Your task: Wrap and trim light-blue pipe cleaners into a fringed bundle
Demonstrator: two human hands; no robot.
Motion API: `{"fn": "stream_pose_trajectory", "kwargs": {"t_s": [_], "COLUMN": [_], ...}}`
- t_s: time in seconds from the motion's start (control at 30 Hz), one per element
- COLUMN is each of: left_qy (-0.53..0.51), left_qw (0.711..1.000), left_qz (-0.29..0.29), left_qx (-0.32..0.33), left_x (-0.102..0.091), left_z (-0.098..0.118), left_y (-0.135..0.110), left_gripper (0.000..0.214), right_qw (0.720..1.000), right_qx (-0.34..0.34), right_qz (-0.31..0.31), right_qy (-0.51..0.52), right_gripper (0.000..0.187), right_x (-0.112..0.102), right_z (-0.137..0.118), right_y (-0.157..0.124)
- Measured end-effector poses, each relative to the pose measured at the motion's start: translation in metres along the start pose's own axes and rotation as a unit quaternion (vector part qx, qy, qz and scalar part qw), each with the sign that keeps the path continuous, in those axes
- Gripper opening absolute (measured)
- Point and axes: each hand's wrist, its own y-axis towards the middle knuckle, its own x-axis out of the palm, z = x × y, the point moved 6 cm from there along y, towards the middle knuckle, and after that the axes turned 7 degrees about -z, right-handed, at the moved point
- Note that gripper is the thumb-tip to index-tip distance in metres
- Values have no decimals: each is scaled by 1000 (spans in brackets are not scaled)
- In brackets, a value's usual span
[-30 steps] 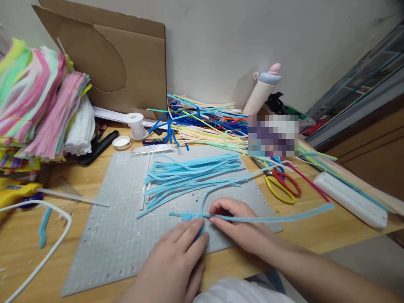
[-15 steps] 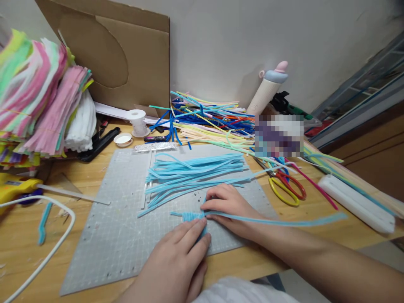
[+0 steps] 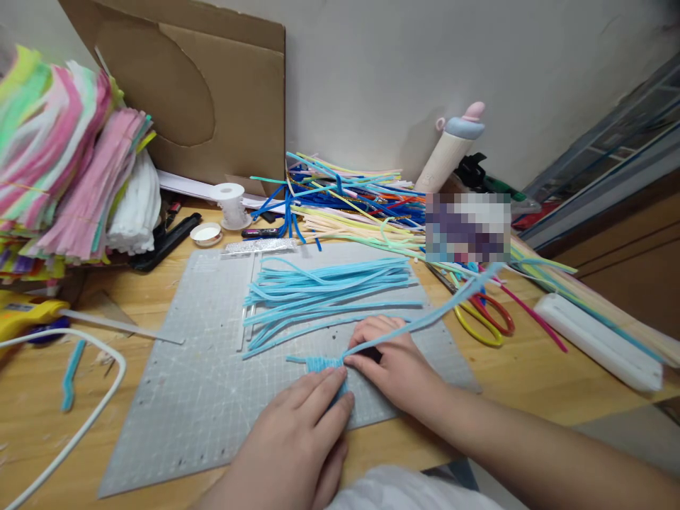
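A short block of light blue pipe cleaner wound in close turns (image 3: 321,365) lies near the front of the grey cutting mat (image 3: 202,397), with one end sticking out to its left. My left hand (image 3: 297,425) presses its fingers over this wound piece, hiding its lower part and whatever is inside. At its right end, my right hand (image 3: 385,361) pinches the loose length of light blue pipe cleaner (image 3: 425,317), which slants up and right towards the scissors. Beyond my hands lies a bundle of light blue pipe cleaners (image 3: 334,283).
Scissors (image 3: 491,315) with red and yellow handles lie right of the mat, near a white oblong case (image 3: 600,340). A yellow glue gun (image 3: 26,312) and its white cord are at left. Behind stand a spool (image 3: 229,205), mixed pipe cleaners (image 3: 361,195) and a bottle (image 3: 451,145).
The loose pipe cleaner has swung from lying out to the right across my wrist to slanting up and away. My right hand has shifted slightly right; my left hand has stayed in place.
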Motion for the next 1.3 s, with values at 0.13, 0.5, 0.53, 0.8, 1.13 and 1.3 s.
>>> {"fn": "stream_pose_trajectory", "kwargs": {"t_s": [0.13,0.5,0.53,0.8,1.13,1.3], "left_qy": [-8,-20,-23,-45,-28,-28], "left_qw": [1000,1000,1000,999,999,999], "left_qz": [-4,-3,-1,-1,-14,-24], "left_qx": [-3,-3,-4,-13,-13,-14], "left_x": [-1,2,2,3,-2,1], "left_z": [0,-1,-1,-2,2,0], "left_y": [0,-1,-1,-3,0,1], "left_gripper": [43,48,49,49,45,45], "right_qw": [999,995,994,987,999,999], "right_qx": [27,38,20,-64,40,53], "right_qz": [12,52,55,21,0,-12], "right_qy": [-12,-75,-91,-148,-24,-4], "right_gripper": [6,12,12,37,11,4], "right_x": [1,5,5,14,4,3], "right_z": [-2,-11,-13,-16,-6,-4], "right_y": [-4,-16,-18,-48,-20,-8]}}
